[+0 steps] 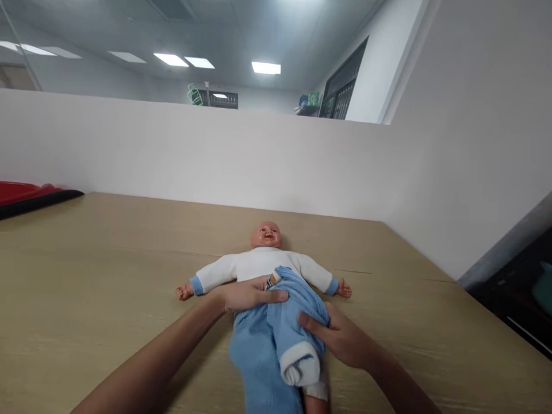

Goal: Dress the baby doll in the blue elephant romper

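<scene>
A baby doll (pixel 266 234) lies on its back on the table, head away from me and arms spread. It wears a white top (pixel 259 262) with blue cuffs. Blue trousers (pixel 256 351) cover its lower body, and one trouser leg is folded up with its white hem facing me. My left hand (pixel 245 295) grips the trousers near the waist, thumb on top, beside a small label. Round the side of the raised trouser leg, my right hand (pixel 345 339) is closed with its thumb on the cloth. Part of a bare doll leg (pixel 317 405) shows below a white cuff.
The wooden table (pixel 129 259) meets a white wall (pixel 194 155) with a glass pane above it. A red item with a black edge (pixel 38 195) sits at the far left. Beyond the table's right edge is a dark space (pixel 517 293) holding a greenish object.
</scene>
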Demonstrator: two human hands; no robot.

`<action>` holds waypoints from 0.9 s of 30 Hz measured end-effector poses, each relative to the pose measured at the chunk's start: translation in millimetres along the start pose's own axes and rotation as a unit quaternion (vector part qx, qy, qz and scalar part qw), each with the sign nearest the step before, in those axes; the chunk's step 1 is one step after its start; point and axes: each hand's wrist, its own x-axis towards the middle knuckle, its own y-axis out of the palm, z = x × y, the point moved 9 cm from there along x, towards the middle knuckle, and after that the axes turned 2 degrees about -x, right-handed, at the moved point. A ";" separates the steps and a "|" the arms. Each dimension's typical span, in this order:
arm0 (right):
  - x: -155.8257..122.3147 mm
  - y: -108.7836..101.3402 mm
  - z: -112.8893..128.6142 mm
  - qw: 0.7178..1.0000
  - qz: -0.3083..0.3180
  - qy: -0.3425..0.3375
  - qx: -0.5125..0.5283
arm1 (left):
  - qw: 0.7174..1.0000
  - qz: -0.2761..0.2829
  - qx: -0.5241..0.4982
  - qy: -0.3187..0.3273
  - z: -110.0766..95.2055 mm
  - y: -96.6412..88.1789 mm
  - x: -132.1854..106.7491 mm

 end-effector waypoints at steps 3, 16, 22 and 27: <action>10.1 3.4 -9.9 0.984 -0.054 0.005 0.172 | 0.999 -0.010 -0.041 0.009 3.3 3.3 4.4; 0.1 19.8 13.8 0.991 0.066 -0.040 0.110 | 0.994 -0.010 -0.104 0.031 13.8 -4.7 0.6; 10.4 20.0 9.0 0.970 -0.016 -0.055 0.234 | 0.998 0.010 0.001 0.055 -5.3 8.3 0.8; 14.0 35.4 -4.4 0.937 -0.008 -0.025 0.349 | 0.992 0.088 0.055 0.077 -34.3 32.4 -3.2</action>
